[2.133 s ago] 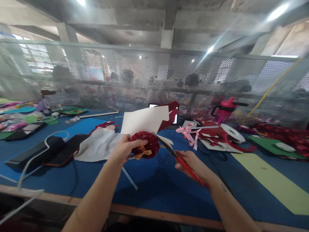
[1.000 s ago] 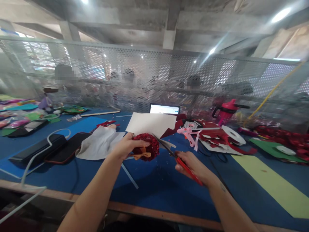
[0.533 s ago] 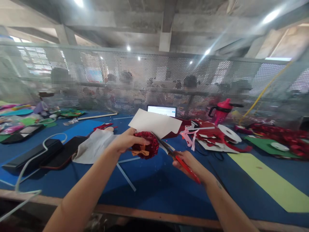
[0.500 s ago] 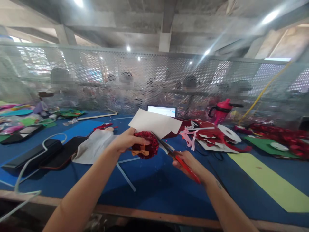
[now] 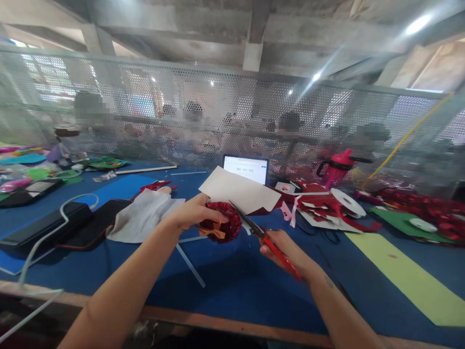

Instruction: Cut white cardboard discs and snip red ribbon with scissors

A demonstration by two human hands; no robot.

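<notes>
Between the fingers and thumb of my left hand (image 5: 194,212) is a dark red ruffled rosette (image 5: 231,227) with a small orange bow (image 5: 213,230) on its front. A white sheet (image 5: 240,190) with dark red on its underside sticks out behind the rosette, apparently attached to it or held with it. My right hand (image 5: 288,247) is closed around red-handled scissors (image 5: 254,227). Their blades point up and left at the rosette's right edge, by the lower edge of the sheet. Whether the blades touch the sheet is unclear.
A lit tablet (image 5: 250,170) stands behind the sheet. To the right are red scraps (image 5: 316,194), a white spool (image 5: 348,202), a pink bottle (image 5: 337,167) and a yellow-green strip (image 5: 403,276). A white cloth (image 5: 136,218) and dark phone (image 5: 98,224) lie left.
The camera view has shifted slightly, showing more of the tablet. Both hands keep nearly the same pose, and the scissor blades remain beside the rosette and sheet.
</notes>
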